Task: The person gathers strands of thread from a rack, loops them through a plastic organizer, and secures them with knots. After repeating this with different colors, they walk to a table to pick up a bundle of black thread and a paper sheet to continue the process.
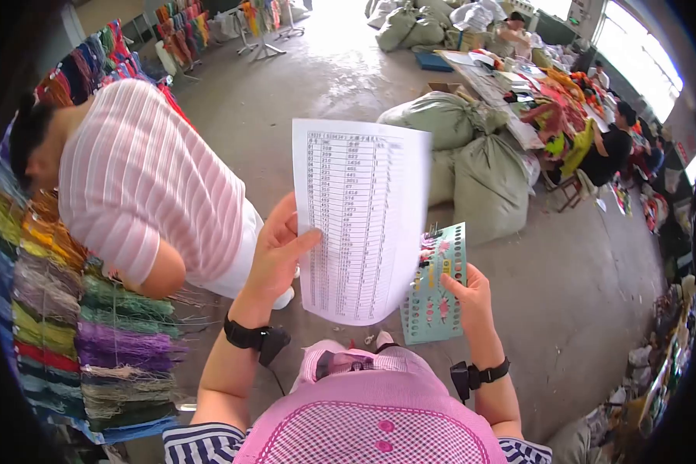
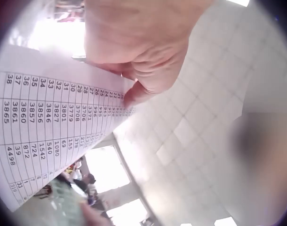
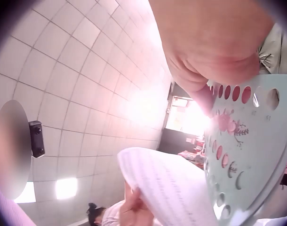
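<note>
My left hand [image 1: 274, 249] pinches the left edge of a white printed sheet [image 1: 356, 224], thumb on the front; the sheet carries a table of numbers. In the left wrist view the thumb of the hand [image 2: 143, 52] presses on the paper [image 2: 44, 117]. My right hand [image 1: 472, 298] grips the right edge of a pale green card [image 1: 433, 309] with rows of holes and pink flower prints, thumb on its face. The sheet partly covers the card's left side. In the right wrist view the card [image 3: 256, 136] is held under the hand [image 3: 219, 47].
At the left a person in a striped shirt [image 1: 147, 178] bends over hanging bundles of coloured thread [image 1: 124, 340]. Large green sacks [image 1: 491, 185] stand ahead to the right, beside a long table [image 1: 479, 73] piled with coloured material, where people sit. More racks of thread hang at the back left.
</note>
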`<state>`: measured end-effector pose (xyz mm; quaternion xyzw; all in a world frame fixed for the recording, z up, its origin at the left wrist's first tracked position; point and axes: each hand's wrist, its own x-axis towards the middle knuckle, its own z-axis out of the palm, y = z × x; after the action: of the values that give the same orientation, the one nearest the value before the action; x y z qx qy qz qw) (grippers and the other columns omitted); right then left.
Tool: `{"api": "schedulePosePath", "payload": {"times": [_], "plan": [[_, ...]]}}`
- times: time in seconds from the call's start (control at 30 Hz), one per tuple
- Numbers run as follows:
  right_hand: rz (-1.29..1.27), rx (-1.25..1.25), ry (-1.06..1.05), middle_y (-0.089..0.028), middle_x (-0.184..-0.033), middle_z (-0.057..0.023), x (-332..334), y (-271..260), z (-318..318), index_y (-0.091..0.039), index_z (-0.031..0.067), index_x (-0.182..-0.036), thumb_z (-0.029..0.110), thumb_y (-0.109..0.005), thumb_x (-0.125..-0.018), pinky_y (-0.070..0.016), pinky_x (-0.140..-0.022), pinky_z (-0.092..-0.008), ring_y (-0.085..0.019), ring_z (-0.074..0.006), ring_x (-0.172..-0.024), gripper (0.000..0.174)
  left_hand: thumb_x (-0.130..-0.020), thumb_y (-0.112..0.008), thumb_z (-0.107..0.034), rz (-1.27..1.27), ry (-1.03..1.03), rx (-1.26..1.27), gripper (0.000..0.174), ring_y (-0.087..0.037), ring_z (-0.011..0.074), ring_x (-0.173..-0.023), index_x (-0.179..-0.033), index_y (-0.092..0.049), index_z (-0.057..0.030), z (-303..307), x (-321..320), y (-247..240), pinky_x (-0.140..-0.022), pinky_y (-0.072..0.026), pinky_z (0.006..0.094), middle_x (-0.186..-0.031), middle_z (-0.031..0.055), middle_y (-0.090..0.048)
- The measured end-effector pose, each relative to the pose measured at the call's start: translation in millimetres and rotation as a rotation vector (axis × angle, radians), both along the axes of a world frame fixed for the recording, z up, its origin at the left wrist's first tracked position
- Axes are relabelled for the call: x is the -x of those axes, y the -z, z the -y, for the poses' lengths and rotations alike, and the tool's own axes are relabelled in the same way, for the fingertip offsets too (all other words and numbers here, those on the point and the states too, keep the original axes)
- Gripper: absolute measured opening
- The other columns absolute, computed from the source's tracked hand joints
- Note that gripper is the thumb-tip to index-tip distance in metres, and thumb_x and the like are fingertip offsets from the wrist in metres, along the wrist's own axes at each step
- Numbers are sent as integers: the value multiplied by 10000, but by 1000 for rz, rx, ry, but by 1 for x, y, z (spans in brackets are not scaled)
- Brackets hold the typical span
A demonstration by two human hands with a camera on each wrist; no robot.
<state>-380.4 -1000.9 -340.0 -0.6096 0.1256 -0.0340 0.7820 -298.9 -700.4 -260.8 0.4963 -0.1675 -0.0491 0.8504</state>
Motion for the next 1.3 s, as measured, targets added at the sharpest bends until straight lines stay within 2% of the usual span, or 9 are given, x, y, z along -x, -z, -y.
{"api": "schedulePosePath", "payload": {"times": [0.17,0.57,0.63,0.7,0.8,0.9,1.13,1.2,1.3], "plan": [[11,-51,-146,-692,-922,-22,-107,-23,11,-646,5,-1023,-6,-649,-862,-495,-710,-237,-614,-69,-778,162,-890,-621,-29,-214,-170,-264,227,-622,85,-863,-1108,-615,35,8,-81,33,-796,-486,240,-991,72,-687],[77,-54,-245,-695,-1003,-78,-389,-46,-8,-618,-32,-1090,-2,-608,-877,-514,-785,-271,-657,-125,-876,215,-866,-601,6,-179,-418,-122,203,-637,110,-834,-1065,-634,31,-30,-337,53,-791,-504,251,-971,68,-689],[67,-43,-213,-693,-1026,-91,-432,-47,-4,-607,-36,-1114,12,-595,-889,-519,-810,-281,-664,-139,-894,230,-861,-593,-6,-217,-450,26,189,-636,122,-829,-1043,-632,27,-45,-382,52,-779,-505,263,-969,76,-685],[96,-309,-289,-679,-1091,-108,-481,-48,-11,-581,-23,-1168,28,-574,-907,-516,-854,-291,-664,-159,-948,266,-856,-585,-19,-243,-515,153,176,-635,134,-824,-1020,-630,23,-72,-421,51,-766,-506,274,-967,85,-681],[115,-416,-350,-668,-1125,-107,-548,-50,-32,-557,-15,-1207,19,-568,-910,-510,-870,-294,-656,-161,-978,299,-873,-532,-64,-343,-535,304,243,-654,203,-888,-1080,-598,44,-114,-475,73,-810,-532,332,-1045,133,-663],[146,-397,-459,-663,-1139,-103,-614,-51,-56,-556,-5,-1213,12,-567,-910,-508,-880,-303,-650,-165,-996,304,-880,-478,-149,-593,-312,598,337,-668,276,-912,-1140,-577,42,-135,-506,85,-845,-538,398,-1038,148,-669],[139,-233,-699,-655,-1140,-107,-794,-37,-139,-540,-15,-1224,-57,-577,-867,-488,-919,-322,-636,-173,-1020,361,-857,-535,-104,-360,-831,331,282,-663,191,-876,-1101,-601,21,-205,-603,108,-796,-538,345,-1005,104,-680],[135,-231,-780,-652,-1137,-116,-850,-35,-163,-539,-27,-1211,-71,-582,-853,-491,-914,-323,-636,-183,-1019,364,-864,-524,-44,-381,-973,64,199,-606,138,-908,-1022,-611,38,-230,-623,103,-823,-476,271,-1021,88,-658],[112,-237,-930,-641,-1161,-127,-935,-36,-203,-523,-29,-1222,-47,-606,-842,-487,-937,-337,-633,-201,-1039,389,-873,-562,-33,-350,-1136,52,173,-622,115,-885,-1024,-621,28,-256,-651,97,-799,-471,241,-985,76,-676]]}}
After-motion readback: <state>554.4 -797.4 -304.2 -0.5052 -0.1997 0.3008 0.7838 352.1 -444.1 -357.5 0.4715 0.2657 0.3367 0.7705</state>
